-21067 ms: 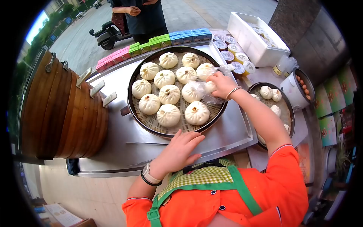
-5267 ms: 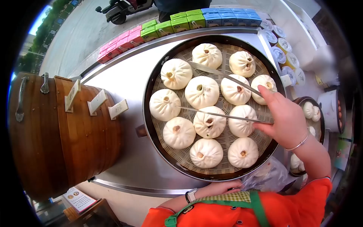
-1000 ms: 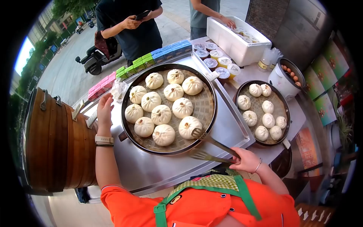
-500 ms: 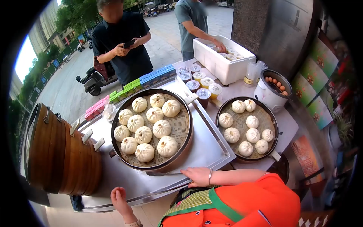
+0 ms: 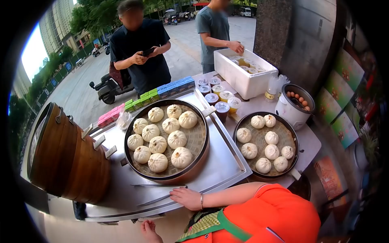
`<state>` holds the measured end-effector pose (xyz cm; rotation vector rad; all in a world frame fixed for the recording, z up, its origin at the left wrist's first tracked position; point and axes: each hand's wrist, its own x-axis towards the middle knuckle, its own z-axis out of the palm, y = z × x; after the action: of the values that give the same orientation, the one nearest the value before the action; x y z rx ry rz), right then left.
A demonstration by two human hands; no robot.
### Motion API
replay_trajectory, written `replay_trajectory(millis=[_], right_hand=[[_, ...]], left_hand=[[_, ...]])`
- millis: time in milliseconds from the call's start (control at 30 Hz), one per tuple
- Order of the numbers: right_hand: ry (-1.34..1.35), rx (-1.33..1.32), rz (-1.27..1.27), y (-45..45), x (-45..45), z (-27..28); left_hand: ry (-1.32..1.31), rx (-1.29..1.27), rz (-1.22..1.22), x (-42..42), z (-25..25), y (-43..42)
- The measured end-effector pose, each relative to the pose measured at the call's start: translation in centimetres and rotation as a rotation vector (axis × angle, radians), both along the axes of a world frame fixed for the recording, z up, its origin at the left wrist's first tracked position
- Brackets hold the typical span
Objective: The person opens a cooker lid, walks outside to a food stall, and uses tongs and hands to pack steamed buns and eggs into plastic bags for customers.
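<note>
My right hand (image 5: pixel 185 197), with a bangle at the wrist, lies flat with fingers extended on the front of the metal table (image 5: pixel 121 198). Just beyond its fingers is a thin metal utensil (image 5: pixel 158 185), probably tongs; its right end is beside my hand. Low in the view, my left hand (image 5: pixel 149 231) hangs off the table front, fingers curled together, with nothing visible in them. A large round steamer (image 5: pixel 198 162) with several pleated buns (image 5: pixel 157 144) stands behind my right hand. To its right, a smaller steamer tray (image 5: pixel 259 139) holds more buns.
Stacked bamboo steamers (image 5: pixel 69 158) rise at the left. Small colourful boxes (image 5: pixel 148 98) line the back edge. Sealed cups (image 5: pixel 222 107), a white foam box (image 5: pixel 245 85) and a cooker with eggs (image 5: pixel 289 111) stand at the right. Two people stand across the table, one holding a phone (image 5: pixel 148 52).
My right hand has slid left along the table front, and the utensil lies farther left. My left hand is lower and closer in. The person at the foam box has raised a hand from inside it.
</note>
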<state>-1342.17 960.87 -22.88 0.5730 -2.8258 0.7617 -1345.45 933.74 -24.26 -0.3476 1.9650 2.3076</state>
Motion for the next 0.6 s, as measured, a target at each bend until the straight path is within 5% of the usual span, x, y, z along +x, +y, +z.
replay_trajectory(millis=[267, 600], right_hand=[[-0.055, 0.13, -0.231, -5.3, -1.1, 0.3], [0.071, 0.145, -0.49, -12.0, -5.2, 0.1]], left_hand=[[-0.768, -0.142, -0.106, -6.6, -20.1, -12.9], [-0.678, -0.351, -0.184, -17.1, -26.8, -21.5]])
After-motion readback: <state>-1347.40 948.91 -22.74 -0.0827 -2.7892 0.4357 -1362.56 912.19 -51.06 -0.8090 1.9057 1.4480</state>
